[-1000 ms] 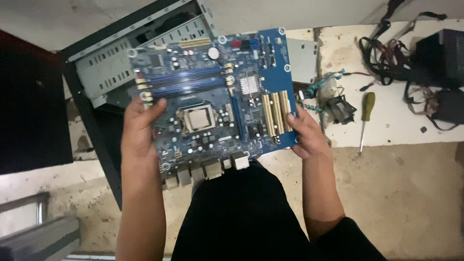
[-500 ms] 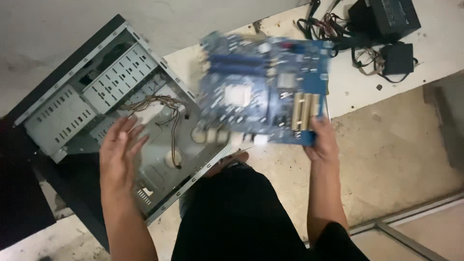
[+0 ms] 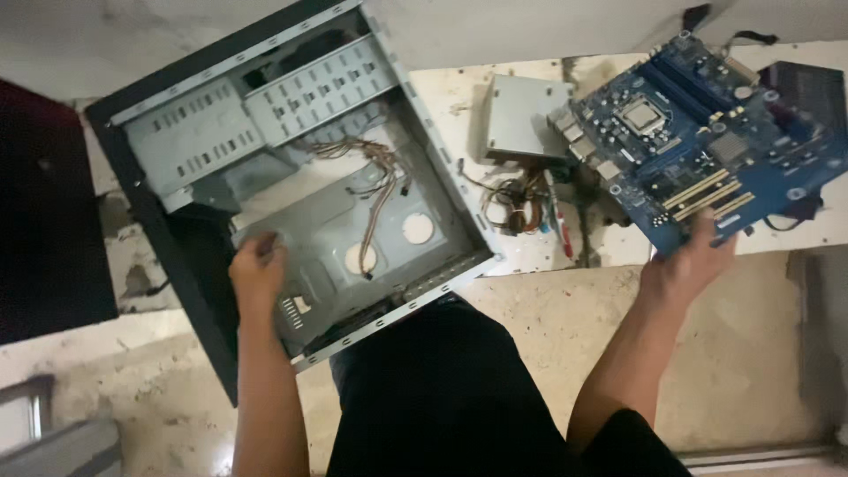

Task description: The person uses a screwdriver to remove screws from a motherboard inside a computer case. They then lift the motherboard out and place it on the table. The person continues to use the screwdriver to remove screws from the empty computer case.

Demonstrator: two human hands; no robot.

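The right hand (image 3: 689,265) clamps the near edge of the blue motherboard (image 3: 698,132), holding it out over the floor's right side above cables. The left hand (image 3: 258,269), fingers curled together, rests inside the open computer case (image 3: 300,177).

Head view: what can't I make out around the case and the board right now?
- Motherboard: underside hidden; far corner covers the dark box behind.
- Right hand: fingers under the board, unseen.
- Computer case: drive bays in shadow.
- Loose cables: too tangled and small to trace.
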